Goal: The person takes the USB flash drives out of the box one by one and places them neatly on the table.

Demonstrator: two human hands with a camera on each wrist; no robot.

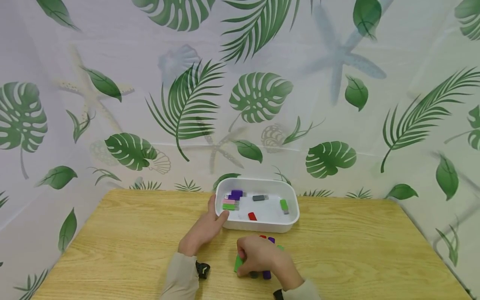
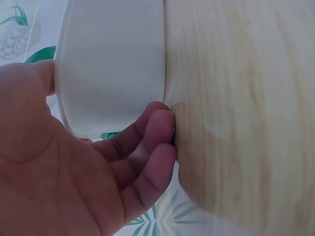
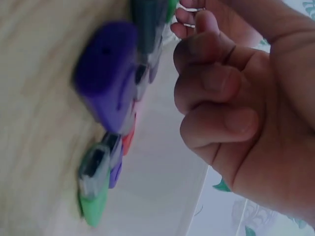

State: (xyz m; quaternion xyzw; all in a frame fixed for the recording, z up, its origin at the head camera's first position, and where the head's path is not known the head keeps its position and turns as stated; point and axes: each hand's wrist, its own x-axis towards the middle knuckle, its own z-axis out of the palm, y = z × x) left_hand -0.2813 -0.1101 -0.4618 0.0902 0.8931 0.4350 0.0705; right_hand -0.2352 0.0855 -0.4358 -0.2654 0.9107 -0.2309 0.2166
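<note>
My left hand (image 1: 208,225) holds the near left corner of a white plastic box (image 1: 258,226), thumb over the rim and fingers against its outer side. Inside lie several USB sticks: purple (image 1: 237,193), pink (image 1: 228,201), grey (image 1: 258,198), green (image 1: 283,205) and red (image 1: 252,216). In front of the box my right hand (image 1: 258,254) has its thumb and index finger around a green USB stick (image 1: 238,263) at the left of a cluster. The fingertip contact is partly hidden. Beside it lie a dark grey stick (image 3: 147,24) and a purple one (image 3: 106,73).
Farther along the cluster, a green USB stick (image 3: 93,187), a purple one (image 3: 116,169) and a red one (image 3: 129,135) lie on the wooden table (image 1: 356,250), partly under my right hand in the head view. A leaf-patterned cloth (image 1: 262,137) hangs right behind the box.
</note>
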